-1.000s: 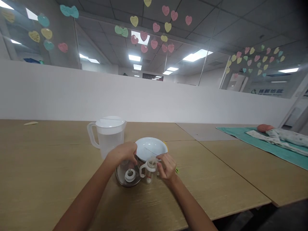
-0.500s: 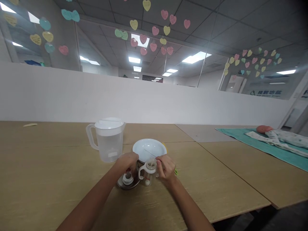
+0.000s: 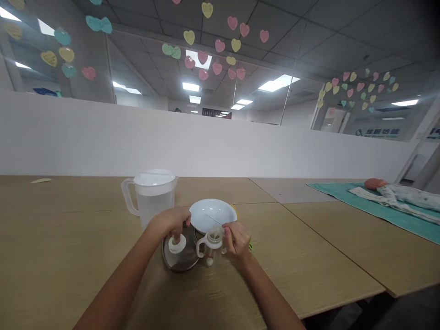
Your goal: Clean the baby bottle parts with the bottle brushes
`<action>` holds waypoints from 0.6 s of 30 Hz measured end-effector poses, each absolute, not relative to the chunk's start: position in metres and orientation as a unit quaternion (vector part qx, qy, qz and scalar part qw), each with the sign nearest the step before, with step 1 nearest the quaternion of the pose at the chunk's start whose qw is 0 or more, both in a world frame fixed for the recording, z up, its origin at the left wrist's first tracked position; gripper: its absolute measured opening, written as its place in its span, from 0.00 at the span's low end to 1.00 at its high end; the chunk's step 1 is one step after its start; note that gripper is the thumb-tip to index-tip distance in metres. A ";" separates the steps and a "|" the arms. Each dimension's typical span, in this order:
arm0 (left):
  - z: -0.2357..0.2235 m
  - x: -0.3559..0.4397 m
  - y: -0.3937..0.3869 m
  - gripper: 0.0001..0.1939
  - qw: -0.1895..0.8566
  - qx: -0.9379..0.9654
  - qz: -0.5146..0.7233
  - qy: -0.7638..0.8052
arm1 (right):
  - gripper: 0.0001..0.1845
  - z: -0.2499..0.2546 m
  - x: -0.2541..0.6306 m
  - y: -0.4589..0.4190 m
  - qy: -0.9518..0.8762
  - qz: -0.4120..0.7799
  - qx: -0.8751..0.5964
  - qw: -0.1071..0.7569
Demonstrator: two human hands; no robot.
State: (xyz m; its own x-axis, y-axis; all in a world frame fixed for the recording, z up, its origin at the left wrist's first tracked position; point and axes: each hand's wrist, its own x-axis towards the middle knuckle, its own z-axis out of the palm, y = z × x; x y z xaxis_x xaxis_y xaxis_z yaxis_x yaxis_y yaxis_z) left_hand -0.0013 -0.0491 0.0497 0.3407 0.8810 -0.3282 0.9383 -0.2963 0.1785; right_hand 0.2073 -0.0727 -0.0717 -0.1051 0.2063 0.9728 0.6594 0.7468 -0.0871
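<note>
My left hand [image 3: 172, 222] reaches over a round metal dish [image 3: 184, 262], fingers curled down onto a white bottle collar [image 3: 177, 248]. Its fingertips are partly hidden. Just right of the dish stands a clear baby bottle [image 3: 210, 253] with white side handles and an uncovered mouth. My right hand [image 3: 238, 238] is closed in a pinch beside the bottle's mouth, on a thin stick [image 3: 213, 219] that slants across the bowl behind. A small white ball-like piece [image 3: 209, 261] shows low in the bottle. The shallow white bowl [image 3: 195, 215] sits behind both hands.
A clear lidded pitcher [image 3: 154, 197] stands behind my left hand. A small green item [image 3: 250, 246] pokes out beside my right hand. On the far right, a doll [image 3: 376, 184] lies on a teal mat [image 3: 330, 189]. A white wall [image 3: 213, 146] backs the table.
My left hand has moved up and left, and the white collar has moved with it. More of the metal dish shows. My right hand and the bottle stay nearly in place.
</note>
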 end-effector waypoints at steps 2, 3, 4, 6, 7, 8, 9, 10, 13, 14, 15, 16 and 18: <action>0.065 -0.009 -0.060 0.25 0.137 0.841 -0.022 0.523 | 0.12 -0.072 0.208 -0.072 -0.706 -0.193 -0.306 0.609; 0.072 -0.012 -0.066 0.24 0.118 0.858 0.011 0.500 | 0.12 -0.072 0.209 -0.072 -0.699 -0.194 -0.307 0.616; 0.078 -0.012 -0.073 0.23 0.103 0.869 0.041 0.482 | 0.11 -0.073 0.209 -0.071 -0.694 -0.194 -0.305 0.623; 0.087 -0.007 -0.085 0.20 0.089 0.889 0.096 0.439 | 0.10 -0.073 0.211 -0.071 -0.689 -0.195 -0.295 0.633; 0.090 -0.002 -0.090 0.19 0.079 0.900 0.129 0.409 | 0.10 -0.073 0.211 -0.072 -0.687 -0.197 -0.288 0.637; 0.092 0.004 -0.095 0.17 0.068 0.909 0.159 0.380 | 0.11 -0.074 0.212 -0.072 -0.684 -0.201 -0.281 0.643; 0.092 0.012 -0.099 0.16 0.055 0.915 0.188 0.352 | 0.13 -0.074 0.212 -0.072 -0.679 -0.206 -0.274 0.649; 0.091 0.019 -0.101 0.14 0.042 0.922 0.208 0.325 | 0.17 -0.074 0.213 -0.072 -0.673 -0.211 -0.269 0.656; 0.082 0.041 -0.104 0.12 0.015 0.940 0.232 0.252 | 0.29 -0.075 0.212 -0.072 -0.651 -0.234 -0.266 0.671; 0.078 0.047 -0.104 0.12 0.007 0.946 0.229 0.232 | 0.32 -0.075 0.212 -0.072 -0.648 -0.243 -0.265 0.671; 0.073 0.053 -0.104 0.12 -0.001 0.951 0.222 0.213 | 0.34 -0.075 0.212 -0.072 -0.649 -0.251 -0.262 0.668; 0.069 0.058 -0.104 0.12 -0.008 0.958 0.212 0.195 | 0.34 -0.075 0.212 -0.071 -0.654 -0.261 -0.255 0.663; 0.062 0.066 -0.104 0.11 -0.015 0.969 0.186 0.161 | 0.35 -0.075 0.212 -0.070 -0.661 -0.277 -0.238 0.655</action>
